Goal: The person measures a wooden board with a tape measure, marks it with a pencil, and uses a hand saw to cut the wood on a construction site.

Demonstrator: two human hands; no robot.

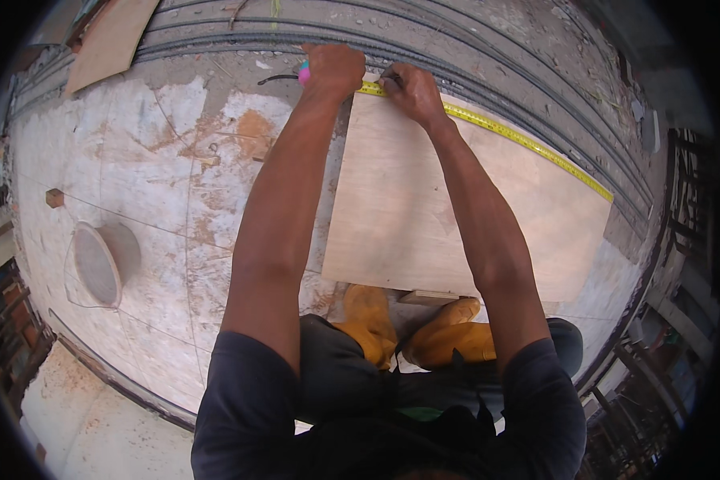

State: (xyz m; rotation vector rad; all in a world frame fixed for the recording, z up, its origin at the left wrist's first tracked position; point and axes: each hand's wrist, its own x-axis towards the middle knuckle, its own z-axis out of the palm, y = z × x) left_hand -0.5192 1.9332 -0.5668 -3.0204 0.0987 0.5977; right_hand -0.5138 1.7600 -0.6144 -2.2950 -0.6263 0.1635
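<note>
both arms stretched forward | left hand (pixel 334 68) fisted on pink tape case (pixel 303 74) | right hand (pixel 409 90) pinching pencil (pixel 393 78), pressing yellow tape (pixel 520 140) onto plywood sheet (pixel 456 208)

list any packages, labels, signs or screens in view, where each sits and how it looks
No packages, signs or screens show.
Tape measure: the only marked thing, a yellow strip with dark ticks along the far edge of the plywood sheet, from the left hand out to the right.
Right hand: on the tape, holding something thin and dark.
</note>
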